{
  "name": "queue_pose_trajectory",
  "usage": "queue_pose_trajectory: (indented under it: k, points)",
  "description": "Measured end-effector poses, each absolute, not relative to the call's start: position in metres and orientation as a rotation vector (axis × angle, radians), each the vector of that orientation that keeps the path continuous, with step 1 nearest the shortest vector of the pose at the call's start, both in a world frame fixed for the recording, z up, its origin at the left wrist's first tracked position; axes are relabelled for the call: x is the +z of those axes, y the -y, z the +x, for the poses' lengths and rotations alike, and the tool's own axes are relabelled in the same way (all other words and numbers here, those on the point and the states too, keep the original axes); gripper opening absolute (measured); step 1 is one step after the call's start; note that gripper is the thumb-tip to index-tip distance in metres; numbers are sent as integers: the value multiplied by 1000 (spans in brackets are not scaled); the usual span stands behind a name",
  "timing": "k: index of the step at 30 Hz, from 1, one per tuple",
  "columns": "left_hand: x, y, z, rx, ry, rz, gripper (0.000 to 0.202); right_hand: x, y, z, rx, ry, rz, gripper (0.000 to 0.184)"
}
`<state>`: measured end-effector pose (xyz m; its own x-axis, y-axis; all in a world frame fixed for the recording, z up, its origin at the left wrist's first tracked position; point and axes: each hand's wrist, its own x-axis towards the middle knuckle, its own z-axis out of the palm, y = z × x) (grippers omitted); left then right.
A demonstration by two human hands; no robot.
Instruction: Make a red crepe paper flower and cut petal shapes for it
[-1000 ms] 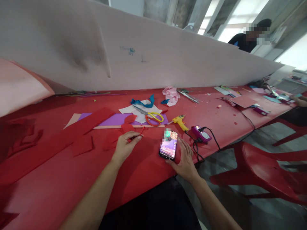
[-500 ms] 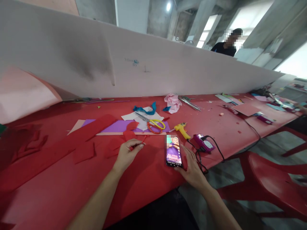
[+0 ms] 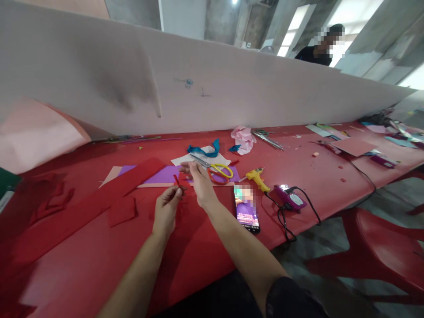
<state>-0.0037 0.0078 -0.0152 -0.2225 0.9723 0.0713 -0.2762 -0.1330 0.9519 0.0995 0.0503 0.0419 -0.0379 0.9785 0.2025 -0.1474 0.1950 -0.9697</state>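
My left hand (image 3: 166, 207) is closed in a pinch on a thin red strip (image 3: 176, 179), whose end sticks up past the fingertips. Just right of it, my right hand (image 3: 200, 185) hovers with fingers stretched out and apart, holding nothing I can see. Beneath and between the hands lie red pieces, partly covered by them. Scissors (image 3: 218, 172) with red and yellow handles rest beyond the right hand, on white paper and a purple sheet (image 3: 159, 175). A lit smartphone (image 3: 247, 216) lies on the table, right of the right forearm.
A yellow glue gun (image 3: 259, 180) and a purple power socket box (image 3: 291, 198) with black cables sit at right. Red sheets (image 3: 76, 212) spread leftward. Crumpled pink paper (image 3: 243, 139) lies near the white partition (image 3: 115, 75). A red chair (image 3: 374, 238) stands beyond the table edge; a person is behind the partition.
My right hand has left the smartphone and moved leftward to beside my left hand. The left hand, still pinching the red strip, has shifted slightly left. The camera view has turned a little.
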Motion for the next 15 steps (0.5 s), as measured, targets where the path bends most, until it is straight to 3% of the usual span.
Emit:
queue_pose_trajectory:
  k: [4, 8, 15]
  points:
    - [-9, -16, -17, 1623, -1086, 861, 23, 32, -53, 68, 1368, 1283, -765, 35]
    - [-2, -12, -22, 1531, -1162, 884, 36, 18, -47, 67, 1344, 1360, -778, 24]
    - [15, -14, -31, 1307, -1184, 816, 36, 4, -51, 70, 1374, 1329, -851, 18]
